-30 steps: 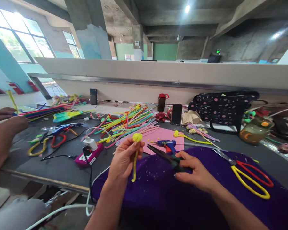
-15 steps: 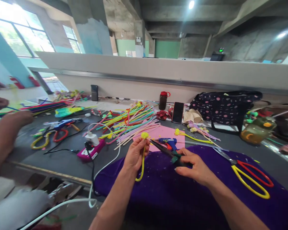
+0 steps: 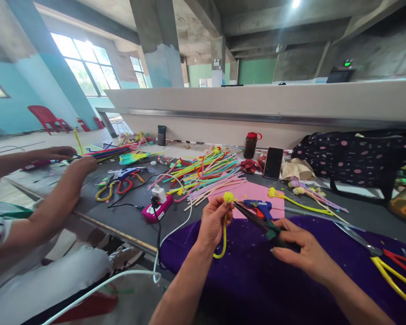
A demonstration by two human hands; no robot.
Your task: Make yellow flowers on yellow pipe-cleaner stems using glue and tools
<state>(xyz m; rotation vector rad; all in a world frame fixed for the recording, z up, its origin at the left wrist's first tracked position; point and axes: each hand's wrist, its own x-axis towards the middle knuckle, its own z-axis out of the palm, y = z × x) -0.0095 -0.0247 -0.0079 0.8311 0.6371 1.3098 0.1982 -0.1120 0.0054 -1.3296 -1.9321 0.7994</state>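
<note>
My left hand (image 3: 212, 222) pinches a yellow pipe cleaner flower (image 3: 229, 197) just under its fuzzy round head. Its bent yellow stem (image 3: 224, 243) hangs below the fingers. My right hand (image 3: 296, 246) is closed around the dark green handles of a pair of scissors (image 3: 257, 220). The blades point left and their tips are close to the flower head; whether they touch it I cannot tell. Behind the blades a blue glue gun (image 3: 260, 207) lies on a pink sheet (image 3: 248, 186). A purple cloth (image 3: 243, 275) spreads beneath both hands.
Pipe cleaners (image 3: 209, 171) lie piled behind my hands. A purple power strip (image 3: 155, 211) with cables sits left. Yellow-and-red scissors (image 3: 375, 253) rest right. Behind stand a bottle (image 3: 250, 145), a phone (image 3: 273, 163) and a dark bag (image 3: 355, 162). A co-worker's arms (image 3: 54, 198) reach in at left.
The view has swung left, so everything sits further right and more of the co-worker shows. My hands keep their hold on the flower and the scissors.
</note>
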